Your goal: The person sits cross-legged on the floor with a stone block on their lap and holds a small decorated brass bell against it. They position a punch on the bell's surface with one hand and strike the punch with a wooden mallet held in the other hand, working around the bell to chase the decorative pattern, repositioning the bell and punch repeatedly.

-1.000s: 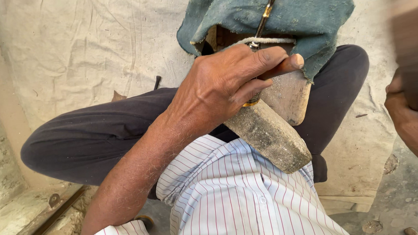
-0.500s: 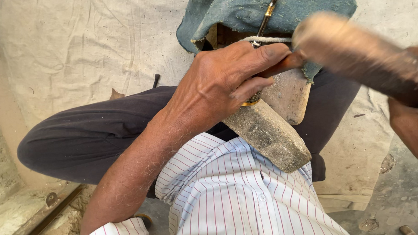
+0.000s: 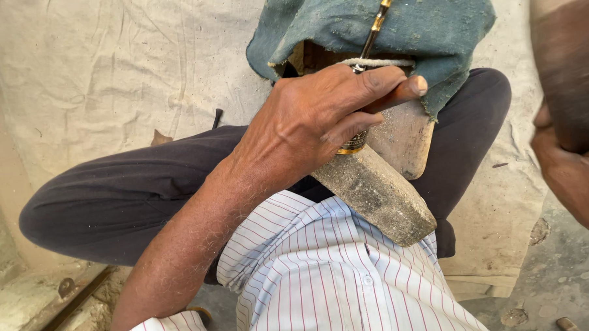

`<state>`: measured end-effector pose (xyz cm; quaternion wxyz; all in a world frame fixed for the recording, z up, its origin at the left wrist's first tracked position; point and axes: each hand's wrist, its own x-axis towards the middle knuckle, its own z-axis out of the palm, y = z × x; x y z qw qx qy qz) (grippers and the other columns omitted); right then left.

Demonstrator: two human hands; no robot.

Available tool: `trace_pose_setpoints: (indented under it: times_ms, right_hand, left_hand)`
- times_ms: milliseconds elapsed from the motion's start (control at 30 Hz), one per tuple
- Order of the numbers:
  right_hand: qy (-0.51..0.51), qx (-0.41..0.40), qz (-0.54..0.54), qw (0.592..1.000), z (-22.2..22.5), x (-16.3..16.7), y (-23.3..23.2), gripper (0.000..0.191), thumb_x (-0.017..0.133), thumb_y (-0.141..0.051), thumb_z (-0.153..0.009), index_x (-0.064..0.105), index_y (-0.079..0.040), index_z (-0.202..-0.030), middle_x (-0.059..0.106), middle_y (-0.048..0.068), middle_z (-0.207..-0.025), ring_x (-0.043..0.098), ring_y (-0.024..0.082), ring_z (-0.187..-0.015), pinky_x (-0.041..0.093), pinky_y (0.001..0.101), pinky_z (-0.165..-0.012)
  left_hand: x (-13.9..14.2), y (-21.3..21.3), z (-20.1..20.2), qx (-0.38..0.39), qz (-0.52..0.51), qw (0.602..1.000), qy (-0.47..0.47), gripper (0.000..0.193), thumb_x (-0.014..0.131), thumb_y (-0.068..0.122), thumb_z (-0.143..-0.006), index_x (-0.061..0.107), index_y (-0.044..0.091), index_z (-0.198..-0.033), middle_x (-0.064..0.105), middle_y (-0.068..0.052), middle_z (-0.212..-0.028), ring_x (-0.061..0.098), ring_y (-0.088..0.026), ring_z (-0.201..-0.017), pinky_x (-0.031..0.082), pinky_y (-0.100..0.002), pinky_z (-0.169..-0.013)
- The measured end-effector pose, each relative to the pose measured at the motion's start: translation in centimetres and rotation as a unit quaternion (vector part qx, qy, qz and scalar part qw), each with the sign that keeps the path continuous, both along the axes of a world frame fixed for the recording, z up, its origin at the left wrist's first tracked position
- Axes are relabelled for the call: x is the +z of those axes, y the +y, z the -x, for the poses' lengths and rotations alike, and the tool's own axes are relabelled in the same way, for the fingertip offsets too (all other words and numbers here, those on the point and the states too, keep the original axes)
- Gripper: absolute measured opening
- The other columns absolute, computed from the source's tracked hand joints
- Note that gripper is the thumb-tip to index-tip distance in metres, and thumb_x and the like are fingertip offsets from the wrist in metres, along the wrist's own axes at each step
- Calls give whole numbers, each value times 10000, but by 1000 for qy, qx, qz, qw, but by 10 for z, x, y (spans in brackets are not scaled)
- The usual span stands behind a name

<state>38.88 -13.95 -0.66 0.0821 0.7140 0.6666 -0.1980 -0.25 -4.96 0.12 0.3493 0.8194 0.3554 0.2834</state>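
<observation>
A pale, creased canvas sheet [image 3: 108, 74] covers the ground, with bare grey concrete floor [image 3: 559, 280] showing at its lower right edge. The person sits cross-legged on the sheet in dark trousers [image 3: 113, 198] and a white shirt with thin red stripes [image 3: 324, 275]. A worn teal cloth [image 3: 433, 23] drapes over the raised knee, above the rough grey wooden block [image 3: 377, 195] that slants from the lap toward the shirt. Just beyond the block, and touching it, sits a smaller rounded pale wooden piece [image 3: 404, 139], partly under the cloth. The left hand [image 3: 313, 126] is clenched around a slim tool with a reddish handle and a brass ferrule [image 3: 356, 142], pressing it against the block's upper end; its thin brass-jointed metal shaft [image 3: 377, 22] runs up over the cloth. Well to the right of the block, the right hand [image 3: 572, 175] grips a blurred brown wooden mallet [image 3: 568, 58], raised near the camera.
</observation>
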Motion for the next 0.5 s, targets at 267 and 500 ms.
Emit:
trace_pose_setpoints:
  times_ms: [267, 500]
  right_hand:
    - [-10, 6, 5, 1000, 1, 2, -3, 178, 524, -39, -1097, 600, 58, -1226, 627, 141, -958, 670, 221, -831, 582, 332, -779]
    - [-27, 19, 17, 999, 3, 5, 1, 198, 517, -52, -1091, 614, 67, -1217, 637, 152, -962, 679, 232, -841, 588, 340, -781]
  left_hand:
    - [2, 2, -1, 2, -15, 998, -53, 523, 785, 163, -968, 527, 186, -1423, 694, -39, -1087, 707, -218, -988, 602, -368, -834]
    - [3, 2, 2, -8, 2, 1000, -28, 445, 795, 186, -1039, 557, 193, -1414, 710, -20, -1087, 720, -198, -1004, 605, -352, -847]
